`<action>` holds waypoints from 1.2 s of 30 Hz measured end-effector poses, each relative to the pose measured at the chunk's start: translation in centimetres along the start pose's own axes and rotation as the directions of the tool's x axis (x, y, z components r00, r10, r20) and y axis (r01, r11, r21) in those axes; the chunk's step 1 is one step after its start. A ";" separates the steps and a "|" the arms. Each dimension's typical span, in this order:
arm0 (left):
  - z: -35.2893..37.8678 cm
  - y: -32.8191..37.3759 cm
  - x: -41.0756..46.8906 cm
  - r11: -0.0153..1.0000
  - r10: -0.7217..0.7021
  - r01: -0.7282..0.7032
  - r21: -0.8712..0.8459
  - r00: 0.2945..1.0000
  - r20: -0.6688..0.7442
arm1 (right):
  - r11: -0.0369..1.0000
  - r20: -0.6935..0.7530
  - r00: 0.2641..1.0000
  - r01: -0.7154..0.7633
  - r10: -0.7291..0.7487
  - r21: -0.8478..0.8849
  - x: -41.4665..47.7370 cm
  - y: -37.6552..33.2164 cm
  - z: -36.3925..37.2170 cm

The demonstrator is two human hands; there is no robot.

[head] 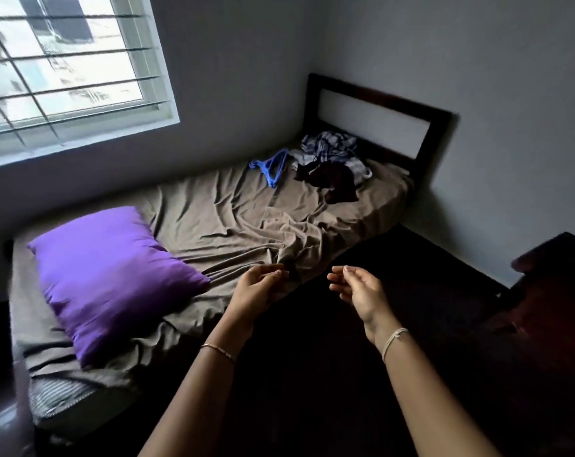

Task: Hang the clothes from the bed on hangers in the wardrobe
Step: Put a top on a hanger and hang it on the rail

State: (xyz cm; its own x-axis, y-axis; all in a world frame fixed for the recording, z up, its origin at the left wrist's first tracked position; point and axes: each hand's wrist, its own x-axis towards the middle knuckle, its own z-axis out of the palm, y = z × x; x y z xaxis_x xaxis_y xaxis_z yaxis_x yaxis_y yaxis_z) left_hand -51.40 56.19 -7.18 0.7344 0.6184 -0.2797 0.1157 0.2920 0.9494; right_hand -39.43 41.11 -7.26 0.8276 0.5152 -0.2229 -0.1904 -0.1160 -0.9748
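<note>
The clothes (pixel 332 159) lie in a tangled heap at the far end of the bed (pixel 233 219), by the headboard (pixel 378 103), with blue hangers (pixel 271 166) just beside them. My left hand (pixel 258 286) and right hand (pixel 358 288) hover apart, empty and loosely curled, well short of the heap. My worry is that one pull drags several garments, or that the hangers snag together.

The sheet across the middle of the bed (pixel 233 219) lies open between the pillow (pixel 108 275) at the near left and the clothes (pixel 332 163) at the far end. The hangers (pixel 271 166) lie just left of the clothes, by the wall (pixel 246 94). The headboard (pixel 378 95) stands close behind the pile. Dark furniture (pixel 550 291) stands at the right, well apart from the bed, with floor (pixel 345 374) between.
</note>
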 end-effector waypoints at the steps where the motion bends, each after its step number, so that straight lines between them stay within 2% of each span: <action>1: 0.1 0.5 2.1 1.000 -0.009 0.009 -0.005 1.000 0.014 | 1.000 0.006 1.000 -0.006 0.006 -0.006 2.1 -0.2 0.4; 4: 0.9 2.9 10.2 0.998 -0.057 0.058 -0.022 0.997 0.056 | 0.999 0.004 1.000 -0.029 0.030 -0.027 10.4 -1.0 1.3; 10: 2.4 8.7 26.7 0.994 -0.110 0.110 -0.008 0.994 -0.010 | 0.998 -0.053 0.997 -0.059 0.058 -0.033 26.0 -4.5 2.0; 18: 7.8 12.7 43.7 0.995 -0.089 0.089 0.037 0.996 0.009 | 0.992 -0.039 0.991 -0.123 0.124 0.026 44.0 -6.8 1.3; 26: 13.9 12.8 63.5 0.986 -0.159 0.162 0.022 0.981 -0.113 | 0.975 0.028 0.980 -0.192 0.196 -0.109 66.0 -7.7 -1.9; 30: 16.4 13.1 72.7 0.971 -0.235 0.240 0.010 0.956 -0.178 | 0.945 0.102 0.969 -0.193 0.226 -0.262 77.2 -9.2 -3.0; 36: 18.5 12.5 81.9 0.942 -0.324 0.334 -0.001 0.912 -0.251 | 0.898 0.123 0.949 -0.225 0.290 -0.378 89.1 -8.0 -3.9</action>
State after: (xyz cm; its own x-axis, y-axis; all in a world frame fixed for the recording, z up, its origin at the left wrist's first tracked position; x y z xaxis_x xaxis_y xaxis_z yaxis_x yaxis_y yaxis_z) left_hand 22.57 96.97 -15.60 0.4646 0.6526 -0.5986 0.3536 0.4830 0.8010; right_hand 37.90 84.69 -19.33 0.6653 0.5597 -0.4941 -0.1578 -0.5415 -0.8258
